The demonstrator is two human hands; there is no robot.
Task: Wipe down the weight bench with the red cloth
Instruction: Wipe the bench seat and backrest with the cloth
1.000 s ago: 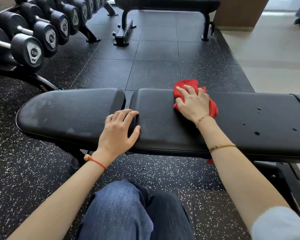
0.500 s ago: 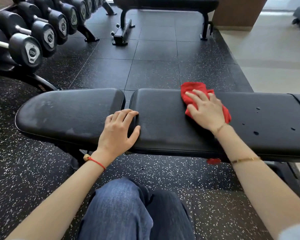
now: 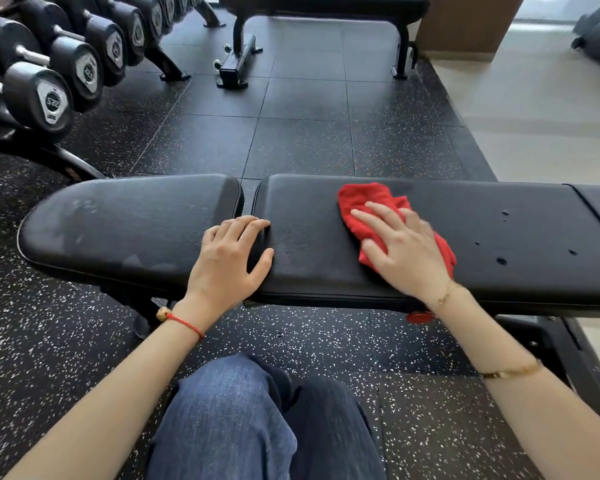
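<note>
I am kneeling at the long side of the weight bench (image 3: 326, 271), and its long axis is running straight across in front of me, from well left of my left fingers to past my right ones.

Farthest left, beyond my left fingertips, the seat pad (image 3: 129, 223) is showing a dull, smeary film; I am judging that part not yet wiped. My left hand (image 3: 227, 261) is resting on the bench right at the gap between the two pads, fingers loosely together and slightly curled over the edge of the back pad (image 3: 499, 289), thumb spread out onto it. It is gripping nothing; it is only steadying me.

To the right of that thumb there is a bare stretch of pad, and then the red cloth (image 3: 364, 199). It is lying bunched directly under my right hand (image 3: 404, 251), poking out ahead of my fingertips and off to the right of my palm. My right fingers (image 3: 371, 218) are spread and laid flat, pressing the cloth down onto the pad, not pinching it.

Right of those fingers, a few dark droplets (image 3: 501, 260) are sitting on the pad, near but apart from the cloth. My right hand is the nearer one, so I am judging the next sweep should be running rightward along the bench toward them.
</note>
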